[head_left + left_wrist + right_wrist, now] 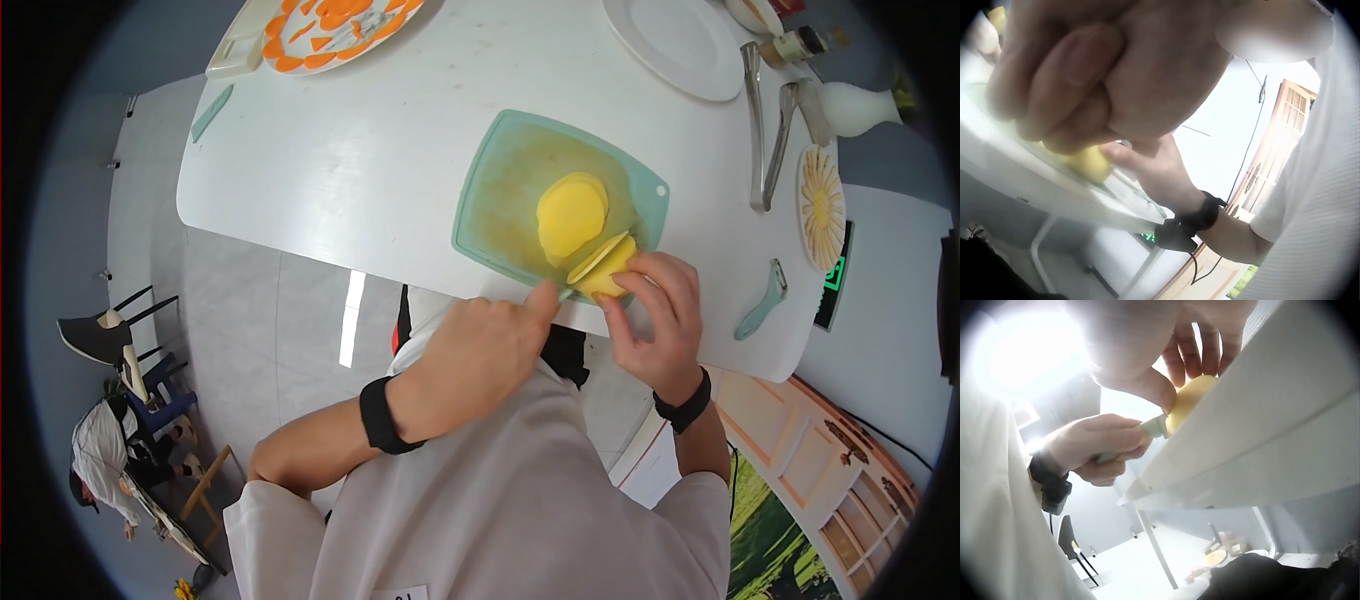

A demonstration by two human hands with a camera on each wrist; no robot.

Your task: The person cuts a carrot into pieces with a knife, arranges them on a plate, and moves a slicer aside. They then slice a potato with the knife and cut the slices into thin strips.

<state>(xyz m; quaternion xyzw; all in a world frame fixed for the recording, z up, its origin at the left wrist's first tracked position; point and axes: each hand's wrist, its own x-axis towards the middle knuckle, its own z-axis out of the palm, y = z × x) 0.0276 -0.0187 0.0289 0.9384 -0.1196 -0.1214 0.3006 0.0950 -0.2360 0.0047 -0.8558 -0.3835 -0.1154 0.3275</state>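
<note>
My left hand [480, 350] grips a knife by its pale green handle [1152, 427]. The blade meets the near side of a yellow peeled piece [612, 276], at the lower right of the green cutting board [490, 200]. From the other side, the thumb and fingertips of my right hand [660, 318] hold that piece. A thin slice [603, 254] leans away from its face. Flat yellow slices [572, 215] lie stacked on the board just beyond. Most of the blade is hidden by the left hand in the head view.
A plate [292, 62] with orange pieces stands far left, near a green tool [212, 113]. On the right are a white plate [680, 40], metal tongs [757, 140], a peeler [765, 302], a plate of pale slices [822, 205] and a white vase [858, 108]. The table edge runs close to me.
</note>
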